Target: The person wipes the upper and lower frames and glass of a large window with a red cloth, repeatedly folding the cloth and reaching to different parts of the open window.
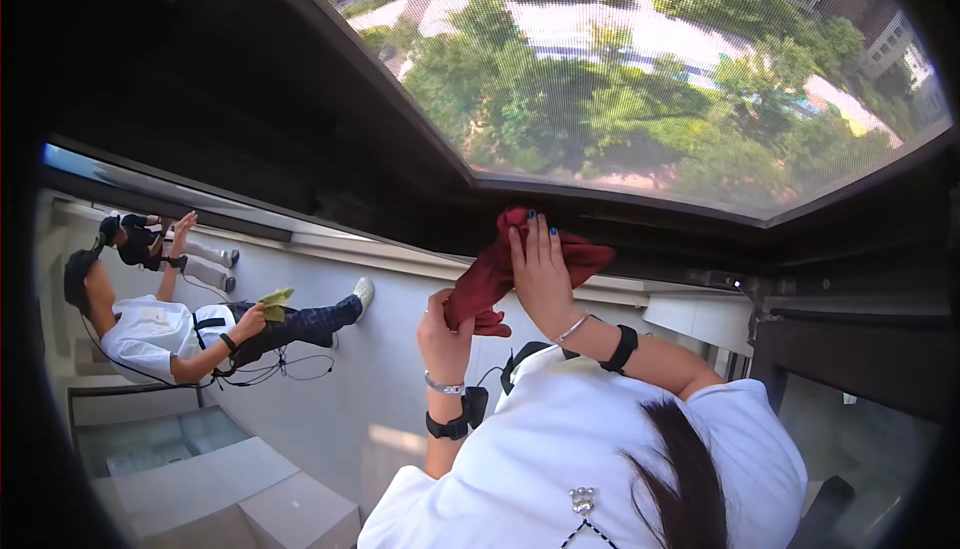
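Observation:
A dark red cloth [486, 279] lies bunched against the lower rail of a dark window frame [420, 208]. My left hand [445, 335] grips the hanging lower end of the cloth. My right hand [541, 271] presses the cloth's upper part to the frame, its fingers extended flat and pointing up. Just above the hands is the mesh window screen [637, 99], with trees and buildings visible through it. Part of the cloth is hidden beneath my right fingers.
To the left, a person in a white shirt [150, 331] holds a green cloth [276, 304], one arm raised. Another person in black [137, 243] stands beyond. White cabinets [202, 481] stand at lower left. A metal hinge or latch [720, 279] is on the frame at right.

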`<act>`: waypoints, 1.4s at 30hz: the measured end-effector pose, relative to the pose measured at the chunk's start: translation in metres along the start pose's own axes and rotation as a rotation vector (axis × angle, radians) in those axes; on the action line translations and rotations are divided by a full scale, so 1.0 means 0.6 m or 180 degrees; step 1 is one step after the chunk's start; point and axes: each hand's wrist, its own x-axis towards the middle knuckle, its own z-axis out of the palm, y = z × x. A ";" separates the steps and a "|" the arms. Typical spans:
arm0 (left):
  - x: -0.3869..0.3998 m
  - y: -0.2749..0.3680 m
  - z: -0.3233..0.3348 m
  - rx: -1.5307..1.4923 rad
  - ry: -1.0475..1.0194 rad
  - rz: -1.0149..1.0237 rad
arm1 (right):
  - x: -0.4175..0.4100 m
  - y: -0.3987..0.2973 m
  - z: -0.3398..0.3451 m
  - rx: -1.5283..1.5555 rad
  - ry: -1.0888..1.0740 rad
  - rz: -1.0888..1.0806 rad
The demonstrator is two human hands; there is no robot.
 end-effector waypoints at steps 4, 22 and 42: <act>0.005 -0.001 0.001 0.0056 -0.0053 -0.0010 | 0.002 -0.001 0.011 -0.0020 -0.0035 0.0022; -0.019 0.012 -0.017 0.0261 0.0032 -0.0106 | 0.038 0.062 -0.073 0.2355 0.0764 0.0106; -0.048 0.006 -0.023 0.0192 0.0073 -0.0223 | 0.034 0.047 -0.024 0.3029 0.0549 -0.0037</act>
